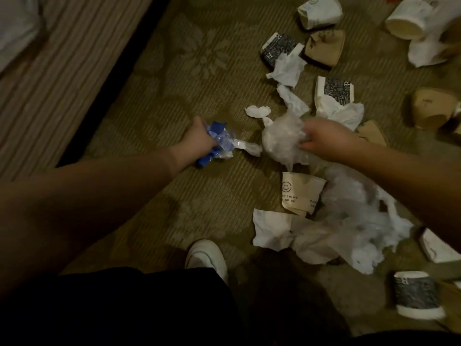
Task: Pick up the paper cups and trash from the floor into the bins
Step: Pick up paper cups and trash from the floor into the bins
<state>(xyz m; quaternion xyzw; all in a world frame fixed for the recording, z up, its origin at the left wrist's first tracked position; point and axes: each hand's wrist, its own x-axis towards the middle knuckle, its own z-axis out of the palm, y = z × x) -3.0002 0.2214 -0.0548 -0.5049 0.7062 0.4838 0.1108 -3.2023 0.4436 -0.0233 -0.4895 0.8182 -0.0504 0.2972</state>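
I read one head view, looking down at a patterned carpet.

1. Left hand: it sits just left of frame centre, at about 10 o'clock from the white shoe. Its fingers are curled around a blue-and-clear wrapper, with a white twisted tail trailing toward 3 o'clock.

2. Right hand: it sits right of centre. Its fingers are curled into a clear plastic wad and grip it at the wad's 3 o'clock side. I cannot tell whether the wad rests on the carpet or is lifted.

3. Trash on the floor:
- A small white tissue ball lies at 11 o'clock from the wad, just beside it.
- A flattened smiley cup lies at 6 o'clock from the wad.
- White napkins and torn clear film lie below the smiley cup, overlapping each other.
- A dark-patterned cup lies on its side at 5 o'clock in the frame.
- Crushed paper cups, white, brown and dark-patterned, are scattered across 1 to 3 o'clock.

4. A striped surface borders the carpet at 10 o'clock. I see no bin in this view.
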